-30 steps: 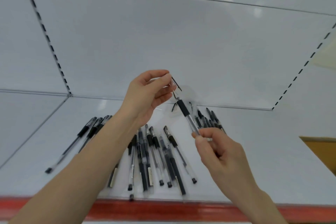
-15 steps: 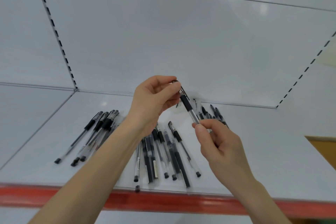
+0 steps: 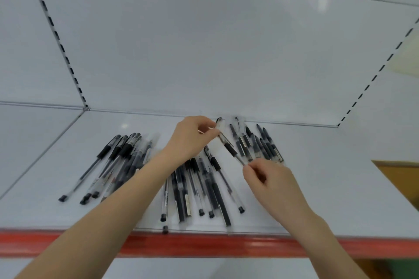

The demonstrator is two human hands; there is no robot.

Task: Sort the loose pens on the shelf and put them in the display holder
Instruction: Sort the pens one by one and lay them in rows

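Black-gripped clear pen (image 3: 230, 148), pinched at its upper end by left hand (image 3: 192, 137), lower end by right hand (image 3: 268, 179).

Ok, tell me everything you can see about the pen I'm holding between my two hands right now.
The held pen is slim, with a clear plastic-looking barrel, a black grip section and a clear cap at its far end. It slants above the shelf, far end higher and to the left. The left hand pinches the capped end; the right hand pinches the near end. Blur hides any print.
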